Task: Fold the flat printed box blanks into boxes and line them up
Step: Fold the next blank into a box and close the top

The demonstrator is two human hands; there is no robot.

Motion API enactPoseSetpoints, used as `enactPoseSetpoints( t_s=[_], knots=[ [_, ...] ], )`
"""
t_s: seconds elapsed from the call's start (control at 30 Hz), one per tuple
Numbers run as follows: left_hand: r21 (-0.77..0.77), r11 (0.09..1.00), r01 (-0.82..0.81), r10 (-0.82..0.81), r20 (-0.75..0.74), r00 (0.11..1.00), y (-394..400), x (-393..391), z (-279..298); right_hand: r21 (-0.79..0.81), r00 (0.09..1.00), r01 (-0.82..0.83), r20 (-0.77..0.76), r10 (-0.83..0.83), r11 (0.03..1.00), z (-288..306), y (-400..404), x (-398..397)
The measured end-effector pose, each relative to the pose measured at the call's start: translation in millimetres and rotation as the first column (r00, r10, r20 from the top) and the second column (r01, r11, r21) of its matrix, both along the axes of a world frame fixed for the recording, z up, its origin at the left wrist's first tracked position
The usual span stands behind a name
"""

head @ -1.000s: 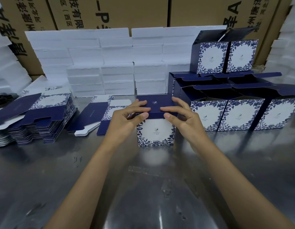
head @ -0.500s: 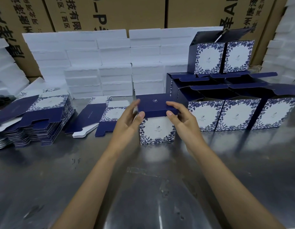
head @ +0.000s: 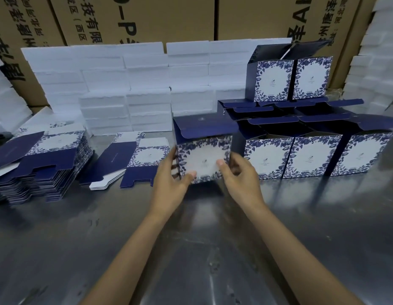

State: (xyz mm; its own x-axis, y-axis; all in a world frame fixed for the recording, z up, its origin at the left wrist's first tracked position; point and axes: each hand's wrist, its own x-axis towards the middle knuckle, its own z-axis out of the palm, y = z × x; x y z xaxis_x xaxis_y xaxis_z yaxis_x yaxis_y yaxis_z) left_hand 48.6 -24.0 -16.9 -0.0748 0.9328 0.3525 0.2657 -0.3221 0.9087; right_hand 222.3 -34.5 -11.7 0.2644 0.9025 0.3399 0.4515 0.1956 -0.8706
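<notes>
Steel table point(head: 213, 249), box point(head: 204, 159) between hands.

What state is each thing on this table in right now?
Blue floral printed box in the hands: folded up, lid flap open, held just left of the row.
Left hand: gripping the box's left side.
Right hand: gripping its right side.
Row of folded blue floral boxes: standing, lids open.
Two stacked boxes on top: upright, lids raised.
Stack of flat printed blanks: unfolded.
Loose blanks: lying flat.
White foam blocks: stacked behind.
</notes>
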Motion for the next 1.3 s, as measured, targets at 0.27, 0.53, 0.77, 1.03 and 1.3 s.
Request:
enactPoseSetpoints(
  t_s=[0.27,0.53,0.77,1.03,1.3],
  knots=[
    [0.236,0.972,-0.005,0.027,-0.090,0.996,64.2,25.9,121.9,0.154,0.973,0.031,0.223,-0.065,0.988,142.9,46.2,20.7],
    [0.218,0.974,0.064,-0.045,-0.092,0.995,132.5,55.3,197.0,-0.152,0.940,-0.076,0.319,0.121,0.986,243.1,81.1,69.1],
    [0.217,0.976,0.024,-0.002,-0.100,0.995,175.6,78.6,192.0,-0.266,0.940,-0.097,0.293,0.177,0.959,254.1,132.3,91.9],
    [0.072,0.997,-0.011,0.028,-0.238,0.971,228.3,129.1,128.9,-0.505,0.920,-0.017,0.331,0.212,0.863,203.1,191.7,121.1],
    [0.048,0.999,-0.024,0.037,-0.300,0.953,254.4,159.8,107.4,-0.312,0.995,0.054,0.092,-0.026,0.948,157.2,218.4,118.6]
  ],
)
